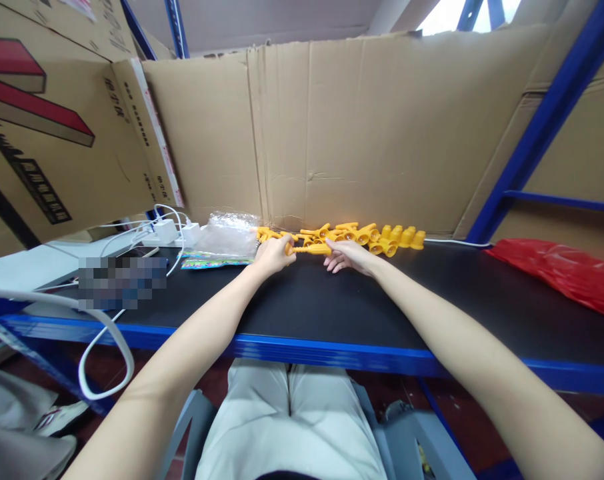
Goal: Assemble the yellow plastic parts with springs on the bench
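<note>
My left hand (273, 255) is closed around one end of a slim yellow plastic piece (311, 249) with a ridged stem. At the piece's other end is my right hand (351, 256), its thumb and fingers pinching it. The piece lies roughly level between the two hands, just above the black tabletop (322, 303). Right behind it is a row of yellow plastic parts (365, 235), some branched, some with cup-shaped ends. My fingers hide both ends of the held piece.
A clear plastic bag (227, 235) with a colourful lower edge lies left of my left hand. Farther left are white chargers (166, 231) with cables and a blurred-out object (123, 283). A red plastic bag (557, 270) lies at right. Cardboard (357, 133) stands behind.
</note>
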Motion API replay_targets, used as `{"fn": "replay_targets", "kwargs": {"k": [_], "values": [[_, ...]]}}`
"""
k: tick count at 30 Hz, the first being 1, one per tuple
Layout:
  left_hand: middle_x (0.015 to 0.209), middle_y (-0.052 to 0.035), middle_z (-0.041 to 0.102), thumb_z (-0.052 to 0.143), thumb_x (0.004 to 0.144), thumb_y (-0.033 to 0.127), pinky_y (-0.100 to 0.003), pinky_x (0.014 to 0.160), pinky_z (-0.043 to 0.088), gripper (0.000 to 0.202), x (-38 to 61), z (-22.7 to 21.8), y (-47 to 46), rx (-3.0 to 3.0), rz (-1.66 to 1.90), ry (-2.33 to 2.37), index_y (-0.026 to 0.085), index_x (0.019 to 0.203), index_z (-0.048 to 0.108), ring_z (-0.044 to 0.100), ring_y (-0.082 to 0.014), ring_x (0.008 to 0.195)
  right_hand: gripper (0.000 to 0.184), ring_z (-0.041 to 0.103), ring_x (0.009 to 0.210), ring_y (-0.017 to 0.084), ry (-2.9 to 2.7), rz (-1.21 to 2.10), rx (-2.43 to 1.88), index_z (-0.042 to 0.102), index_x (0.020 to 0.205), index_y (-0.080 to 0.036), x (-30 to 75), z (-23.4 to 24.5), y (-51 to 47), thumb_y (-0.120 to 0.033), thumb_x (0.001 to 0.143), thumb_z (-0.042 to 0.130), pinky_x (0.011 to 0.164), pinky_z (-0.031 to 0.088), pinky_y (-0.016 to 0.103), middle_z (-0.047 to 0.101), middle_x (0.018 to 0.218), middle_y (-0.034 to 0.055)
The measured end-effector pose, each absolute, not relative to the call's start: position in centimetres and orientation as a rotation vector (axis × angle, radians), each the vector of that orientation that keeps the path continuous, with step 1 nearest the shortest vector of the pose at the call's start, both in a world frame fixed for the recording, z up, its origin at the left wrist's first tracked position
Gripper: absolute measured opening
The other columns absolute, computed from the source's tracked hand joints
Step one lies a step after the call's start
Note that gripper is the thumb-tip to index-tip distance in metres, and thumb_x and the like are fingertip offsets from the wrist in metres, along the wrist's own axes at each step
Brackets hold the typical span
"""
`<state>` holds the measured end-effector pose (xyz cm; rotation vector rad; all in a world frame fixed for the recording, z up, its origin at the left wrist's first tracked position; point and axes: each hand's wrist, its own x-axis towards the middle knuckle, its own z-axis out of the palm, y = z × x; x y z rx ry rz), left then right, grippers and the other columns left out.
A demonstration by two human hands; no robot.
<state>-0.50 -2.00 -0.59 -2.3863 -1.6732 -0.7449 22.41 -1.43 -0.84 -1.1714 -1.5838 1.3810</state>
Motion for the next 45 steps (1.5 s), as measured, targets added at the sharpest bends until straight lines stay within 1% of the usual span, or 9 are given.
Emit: {"fn": "replay_targets", "kwargs": {"k": [6,10,12,16,19,23,27,34,45], "values": [[0.088,-0.0061,0.067,0.058,0.078,0.040,-0.031,0.073,0.046,0.041,-0.4,-0.5,-2.3,-2.449,-0.774,-1.604,0.022,0.115,0.054,0.063,-0.0224,0.083,0.035,0.063,0.052,0.014,-1.404,1.462,-1.139,0.057,0.084,-0.013,22.0,-0.4,-1.4,-0.047,0.088,0.053,0.048,0.053,0.024,0.066,0.066,0.0080],[0.099,-0.0071,0.064,0.058,0.079,0.042,-0.030,0.078,0.046,0.070,-0.4,-0.5,-2.5,-2.621,-0.911,-1.436,0.022,0.140,0.030,0.061,-0.0202,0.091,0.021,0.059,0.049,0.010,-1.136,1.496,-1.013,0.055,0.082,-0.015,22.5,1.3,-1.4,-0.034,0.091,0.050,0.050,0.052,0.020,0.063,0.061,0.0035],[0.104,-0.0079,0.063,0.056,0.081,0.041,-0.030,0.079,0.046,0.073,-0.4,-0.5,-2.5,-2.656,-0.964,-1.387,0.022,0.143,0.023,0.061,-0.0188,0.091,0.020,0.058,0.050,0.010,-1.004,1.431,-0.970,0.052,0.080,-0.017,23.2,2.4,-1.3,-0.032,0.091,0.048,0.052,0.052,0.020,0.061,0.060,0.0026],[0.093,-0.0046,0.066,0.051,0.083,0.034,-0.029,0.075,0.046,0.052,-0.6,-0.6,-2.2,-2.708,-0.898,-1.394,0.020,0.132,0.043,0.061,-0.0168,0.082,0.015,0.063,0.064,0.012,-0.864,1.079,-0.926,0.049,0.091,-0.020,25.3,3.4,-0.6,-0.035,0.088,0.046,0.060,0.054,0.023,0.062,0.069,0.0015],[0.083,-0.0033,0.068,0.051,0.082,0.032,-0.028,0.073,0.046,0.033,-0.8,-0.9,-1.6,-2.756,-0.800,-1.426,0.019,0.110,0.061,0.061,-0.0165,0.075,0.027,0.065,0.079,0.015,-0.915,0.633,-1.011,0.043,0.104,-0.024,26.6,2.4,0.5,-0.035,0.082,0.055,0.071,0.053,0.027,0.065,0.086,0.0024],[0.077,-0.0034,0.068,0.050,0.081,0.030,-0.027,0.068,0.046,0.025,-0.8,-1.2,-1.2,-2.800,-0.728,-1.436,0.019,0.096,0.067,0.060,-0.0155,0.068,0.037,0.061,0.101,0.021,-1.233,0.090,-1.175,0.043,0.111,-0.022,27.5,0.2,1.6,-0.039,0.080,0.056,0.086,0.047,0.034,0.062,0.111,0.0106],[0.075,-0.0037,0.069,0.050,0.081,0.029,-0.026,0.067,0.045,0.024,-0.8,-1.1,-1.3,-2.806,-0.720,-1.423,0.019,0.092,0.069,0.060,-0.0155,0.067,0.035,0.059,0.102,0.027,-1.467,-0.223,-1.413,0.048,0.116,-0.022,27.0,-1.2,2.0,-0.036,0.084,0.051,0.091,0.040,0.041,0.063,0.112,0.0117],[0.077,-0.0041,0.069,0.050,0.081,0.028,-0.026,0.064,0.044,0.024,-0.8,-1.1,-1.3,-2.817,-0.724,-1.413,0.018,0.091,0.069,0.060,-0.0153,0.068,0.033,0.057,0.103,0.027,-1.740,-0.430,-1.420,0.049,0.118,-0.020,25.0,-1.4,2.7,-0.031,0.087,0.047,0.098,0.028,0.044,0.065,0.110,0.0129],[0.078,-0.0047,0.069,0.051,0.081,0.029,-0.026,0.065,0.046,0.023,-0.7,-1.0,-1.5,-2.811,-0.717,-1.440,0.018,0.090,0.069,0.061,-0.0165,0.069,0.032,0.061,0.096,0.029,-1.973,-0.417,-1.675,0.053,0.114,-0.020,22.1,-0.2,3.3,-0.031,0.085,0.053,0.094,0.028,0.048,0.068,0.103,0.0126]]}}
